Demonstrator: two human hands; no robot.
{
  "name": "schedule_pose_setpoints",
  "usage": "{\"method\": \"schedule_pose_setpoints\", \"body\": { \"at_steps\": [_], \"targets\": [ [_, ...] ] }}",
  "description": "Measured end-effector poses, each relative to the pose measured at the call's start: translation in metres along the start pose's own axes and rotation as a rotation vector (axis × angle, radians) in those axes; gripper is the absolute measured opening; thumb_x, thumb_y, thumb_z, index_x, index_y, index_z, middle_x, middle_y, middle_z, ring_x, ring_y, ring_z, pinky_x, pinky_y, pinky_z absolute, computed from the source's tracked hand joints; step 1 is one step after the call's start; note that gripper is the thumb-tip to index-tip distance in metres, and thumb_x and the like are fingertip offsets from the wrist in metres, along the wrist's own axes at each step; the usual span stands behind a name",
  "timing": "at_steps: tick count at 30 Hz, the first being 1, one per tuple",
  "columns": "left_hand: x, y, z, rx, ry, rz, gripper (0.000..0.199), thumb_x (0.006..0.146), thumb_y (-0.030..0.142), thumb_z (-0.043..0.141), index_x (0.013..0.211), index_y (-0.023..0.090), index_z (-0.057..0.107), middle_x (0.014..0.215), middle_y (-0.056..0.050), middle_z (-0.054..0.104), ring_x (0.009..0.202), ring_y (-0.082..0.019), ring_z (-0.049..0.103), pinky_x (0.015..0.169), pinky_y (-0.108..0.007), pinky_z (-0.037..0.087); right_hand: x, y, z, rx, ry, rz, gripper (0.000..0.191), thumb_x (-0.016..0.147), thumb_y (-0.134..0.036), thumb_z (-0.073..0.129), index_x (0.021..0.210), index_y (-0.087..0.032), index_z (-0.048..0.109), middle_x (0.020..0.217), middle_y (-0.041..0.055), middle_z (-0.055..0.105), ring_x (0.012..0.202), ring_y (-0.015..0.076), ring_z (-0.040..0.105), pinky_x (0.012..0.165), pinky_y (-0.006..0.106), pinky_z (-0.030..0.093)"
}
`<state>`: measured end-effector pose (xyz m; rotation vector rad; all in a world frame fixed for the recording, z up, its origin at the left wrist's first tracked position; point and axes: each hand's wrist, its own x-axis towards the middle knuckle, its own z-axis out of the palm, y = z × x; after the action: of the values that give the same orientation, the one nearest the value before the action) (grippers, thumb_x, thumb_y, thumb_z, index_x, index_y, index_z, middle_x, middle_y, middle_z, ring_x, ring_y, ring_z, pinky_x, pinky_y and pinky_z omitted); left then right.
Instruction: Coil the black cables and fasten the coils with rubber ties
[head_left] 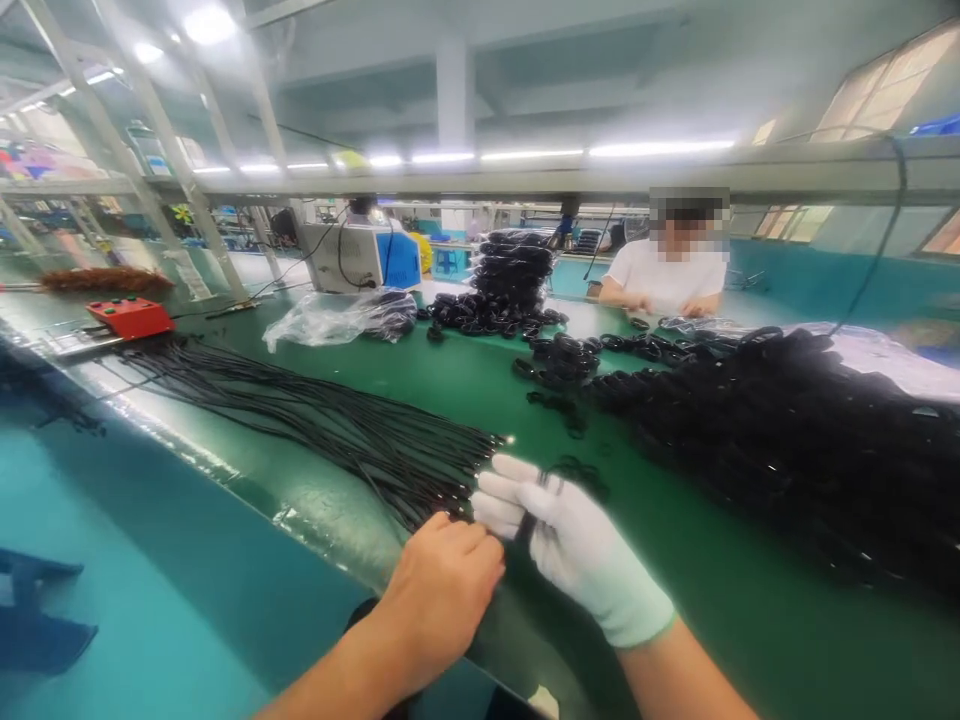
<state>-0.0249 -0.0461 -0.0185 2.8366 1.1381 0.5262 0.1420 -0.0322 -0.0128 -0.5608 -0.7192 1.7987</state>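
Note:
A long bundle of black cables [300, 400] runs across the green tabletop, its metal-tipped ends fanned out by my hands. My bare left hand [448, 585] is closed at the near edge of these ends; its curled fingers hide whatever they hold. Touching close beside it, my right hand [562, 530] wears a white glove. Its thumb presses against the fingers over a thin black loop [527, 525], and the gloved fingertips reach the cable ends. More dark loops lie blurred just behind the glove.
A large heap of black coiled loops [795, 440] covers the right side. Smaller loops [487, 312] and a plastic bag [330, 318] lie farther back. A red box [131, 317] stands at left by a grey-and-blue machine [360, 257]. A person in white [667, 275] sits opposite.

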Motion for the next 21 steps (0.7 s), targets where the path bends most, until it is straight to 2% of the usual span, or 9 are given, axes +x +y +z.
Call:
{"method": "schedule_pose_setpoints", "body": {
  "at_steps": [2, 4, 6, 8, 10, 14, 16, 18, 21],
  "targets": [
    [0.003, -0.004, -0.007, -0.010, 0.029, 0.072, 0.018, 0.088, 0.022, 0.048, 0.073, 0.017, 0.056, 0.071, 0.000, 0.060, 0.066, -0.015, 0.052, 0.063, -0.030, 0.030, -0.002, 0.006, 0.001, -0.075, -0.043, 0.102, 0.039, 0.074, -0.024, 0.071, 0.109, -0.013, 0.058, 0.095, 0.0098, 0.065, 0.079, 0.0179, 0.061, 0.076, 0.035, 0.045],
    [0.006, -0.016, -0.019, -0.057, 0.041, 0.124, 0.016, 0.085, 0.031, 0.057, 0.076, 0.018, 0.059, 0.074, 0.000, 0.061, 0.070, -0.015, 0.053, 0.065, -0.030, 0.031, -0.006, 0.013, 0.002, -0.092, -0.168, 0.215, 0.034, 0.076, -0.024, 0.070, 0.105, -0.010, 0.059, 0.090, 0.0090, 0.064, 0.076, 0.0163, 0.059, 0.072, 0.032, 0.044],
    [0.008, -0.028, -0.032, -0.173, 0.009, 0.124, 0.015, 0.081, 0.034, 0.063, 0.078, 0.019, 0.063, 0.076, 0.001, 0.062, 0.074, -0.015, 0.054, 0.070, -0.029, 0.033, -0.009, 0.019, 0.004, -0.030, -0.290, 0.311, 0.031, 0.077, -0.025, 0.068, 0.102, -0.009, 0.059, 0.086, 0.0080, 0.062, 0.075, 0.0155, 0.057, 0.073, 0.032, 0.043],
    [0.010, -0.038, -0.041, -0.379, -0.051, 0.076, 0.010, 0.080, 0.029, 0.065, 0.080, 0.019, 0.065, 0.076, 0.002, 0.062, 0.074, -0.012, 0.054, 0.071, -0.025, 0.037, -0.011, 0.026, 0.006, 0.072, -0.346, 0.388, 0.031, 0.076, -0.027, 0.069, 0.100, -0.009, 0.057, 0.082, 0.0059, 0.057, 0.075, 0.0148, 0.054, 0.074, 0.033, 0.042],
    [0.012, -0.045, -0.041, -0.606, -0.084, -0.003, 0.008, 0.076, 0.025, 0.068, 0.079, 0.018, 0.067, 0.079, 0.001, 0.061, 0.074, -0.011, 0.055, 0.067, -0.021, 0.040, -0.011, 0.031, 0.007, 0.158, -0.376, 0.485, 0.031, 0.074, -0.027, 0.070, 0.095, -0.010, 0.055, 0.077, 0.0028, 0.051, 0.071, 0.0133, 0.051, 0.070, 0.032, 0.041],
    [0.018, -0.050, -0.024, -0.943, -0.115, -0.158, 0.013, 0.067, 0.024, 0.073, 0.071, 0.014, 0.066, 0.076, 0.000, 0.060, 0.071, -0.012, 0.055, 0.063, -0.020, 0.042, -0.010, 0.037, 0.008, 0.276, -0.427, 0.628, 0.031, 0.069, -0.022, 0.073, 0.083, -0.014, 0.047, 0.069, -0.0035, 0.038, 0.061, 0.0084, 0.038, 0.063, 0.026, 0.035],
    [0.022, -0.051, -0.016, -1.072, -0.152, -0.221, 0.012, 0.072, 0.024, 0.066, 0.073, 0.012, 0.066, 0.073, -0.001, 0.060, 0.069, -0.012, 0.054, 0.063, -0.021, 0.042, -0.010, 0.037, 0.009, 0.295, -0.404, 0.590, 0.034, 0.066, -0.018, 0.074, 0.084, -0.015, 0.045, 0.067, -0.0053, 0.033, 0.060, 0.0076, 0.034, 0.063, 0.026, 0.033],
    [0.023, -0.050, -0.011, -1.123, -0.179, -0.274, 0.016, 0.079, 0.024, 0.055, 0.076, 0.011, 0.065, 0.073, -0.001, 0.061, 0.068, -0.012, 0.053, 0.062, -0.021, 0.041, -0.009, 0.035, 0.010, 0.289, -0.350, 0.464, 0.035, 0.067, -0.018, 0.074, 0.089, -0.015, 0.047, 0.067, -0.0058, 0.031, 0.060, 0.0078, 0.033, 0.064, 0.026, 0.033],
    [0.019, -0.047, -0.010, -0.939, -0.217, -0.332, 0.024, 0.085, 0.024, 0.043, 0.076, 0.013, 0.063, 0.072, -0.001, 0.061, 0.066, -0.013, 0.053, 0.060, -0.021, 0.040, -0.006, 0.027, 0.009, 0.244, -0.281, 0.217, 0.030, 0.073, -0.024, 0.070, 0.095, -0.016, 0.051, 0.069, -0.0045, 0.036, 0.062, 0.0089, 0.037, 0.066, 0.028, 0.036]
  ]
}}
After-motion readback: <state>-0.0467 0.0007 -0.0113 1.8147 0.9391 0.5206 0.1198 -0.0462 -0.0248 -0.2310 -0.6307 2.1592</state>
